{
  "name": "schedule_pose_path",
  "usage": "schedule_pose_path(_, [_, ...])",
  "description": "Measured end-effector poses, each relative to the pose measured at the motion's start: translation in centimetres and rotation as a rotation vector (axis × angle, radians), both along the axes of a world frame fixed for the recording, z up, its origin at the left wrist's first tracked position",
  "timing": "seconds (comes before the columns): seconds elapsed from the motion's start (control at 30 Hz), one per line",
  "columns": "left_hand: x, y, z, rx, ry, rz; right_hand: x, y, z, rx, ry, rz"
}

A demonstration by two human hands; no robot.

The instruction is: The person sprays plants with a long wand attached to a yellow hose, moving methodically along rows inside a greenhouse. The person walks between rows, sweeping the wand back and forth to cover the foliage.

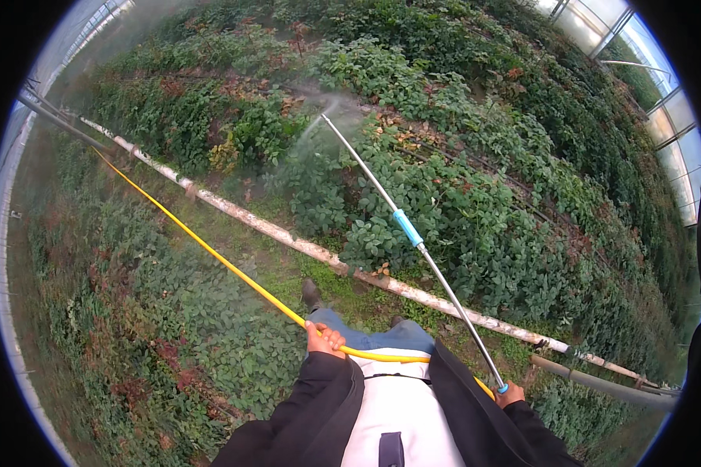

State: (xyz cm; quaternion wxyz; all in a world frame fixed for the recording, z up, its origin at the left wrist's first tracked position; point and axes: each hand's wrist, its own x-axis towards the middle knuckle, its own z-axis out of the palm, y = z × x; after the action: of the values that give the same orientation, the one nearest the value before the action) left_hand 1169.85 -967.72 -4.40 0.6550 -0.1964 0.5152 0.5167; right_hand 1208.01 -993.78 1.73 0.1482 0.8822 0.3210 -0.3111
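Observation:
My left hand (325, 340) is closed around a yellow hose (239, 272), which runs taut to the upper left and passes slackly across my waist to the right. In my right hand (509, 394) is the lower end of a metal spray lance (368, 167), near where the hose comes in. A light blue sleeve (408, 227) sits midway along the lance. From its tip, pointing up and away from me, a fine mist (332, 106) sprays over leafy green plants (321, 184).
A whitish, weathered pipe (269, 227) crosses diagonally in front of my feet. Planted beds lie on both sides, with dark irrigation lines (479, 160) among the far rows. A grey pipe (596, 376) is at the lower right. Translucent greenhouse walls (672, 157) stand at the edges.

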Motion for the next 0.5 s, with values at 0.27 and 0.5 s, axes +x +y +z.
schedule_pose_path(0.27, [5.6,-4.2,2.8,0.188,-0.001,-0.004,8.5,3.7,-5.0,0.544,0.171,0.018])
schedule_pose_path(0.5, [1.2,-1.2,2.3,0.253,0.09,0.156,6.3,20.6,-5.6,0.733,0.32,-0.177])
